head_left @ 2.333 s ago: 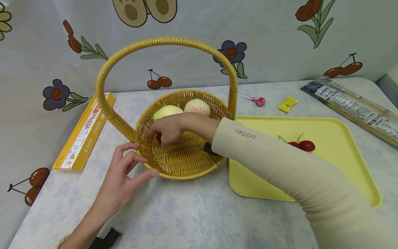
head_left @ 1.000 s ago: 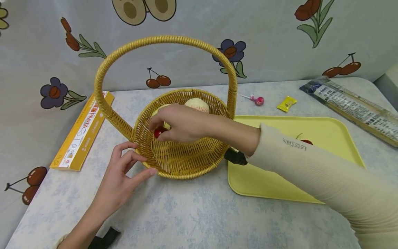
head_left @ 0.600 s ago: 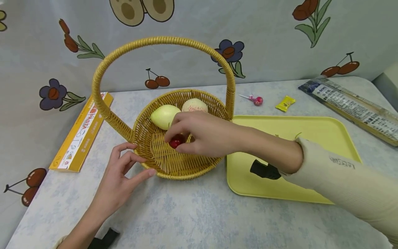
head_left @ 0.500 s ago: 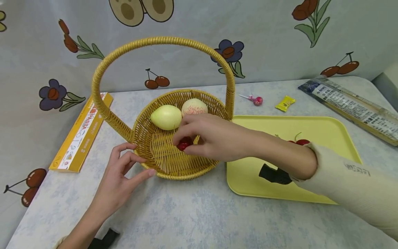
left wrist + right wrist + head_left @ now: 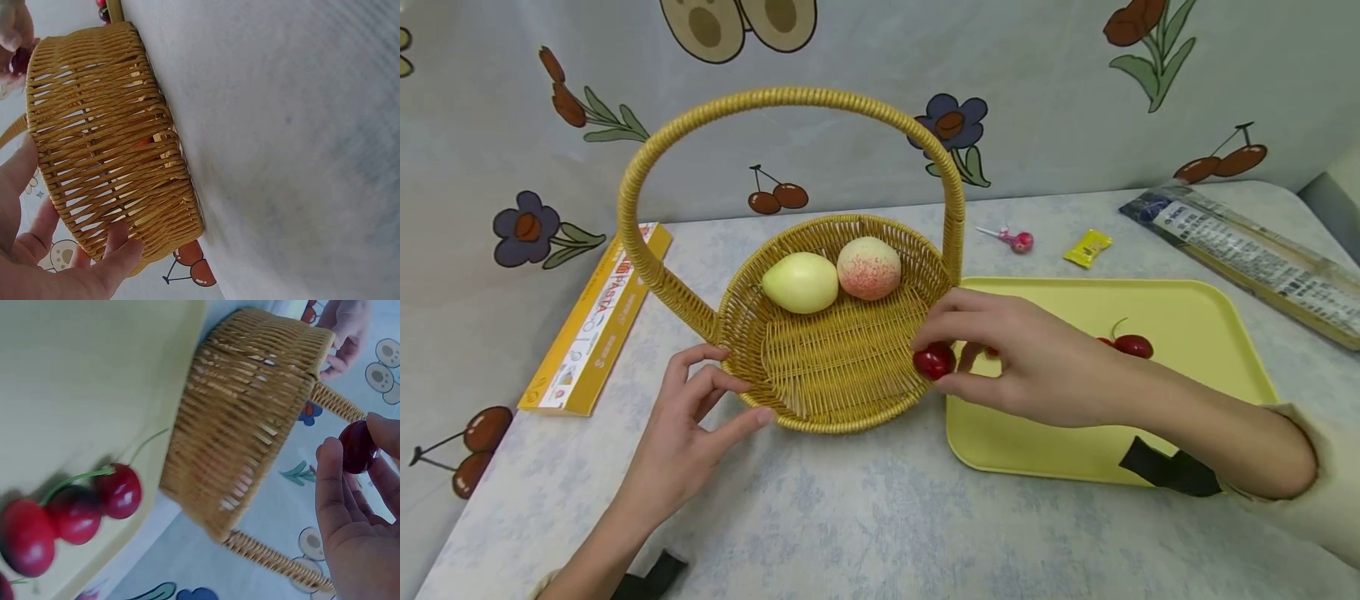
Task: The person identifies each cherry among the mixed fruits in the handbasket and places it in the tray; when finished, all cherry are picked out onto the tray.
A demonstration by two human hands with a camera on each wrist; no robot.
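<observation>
Right hand (image 5: 1037, 367) pinches a cherry (image 5: 933, 362) at the wicker basket's (image 5: 842, 412) three o'clock rim; left hand (image 5: 688, 433), fingers spread, touches its eight o'clock side. Yellow tray (image 5: 1045, 450) holds cherries (image 5: 1131, 344) on the pale counter (image 5: 880, 517).

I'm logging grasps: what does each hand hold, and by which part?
The right hand pinches a cherry by its round body; the left hand only touches the basket rim.

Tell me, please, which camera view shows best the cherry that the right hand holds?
The head view: the cherry sits pinched in the right hand, over the basket rim. The right wrist view shows it partly behind fingers; the left wrist view, only a blurred sliver.
</observation>
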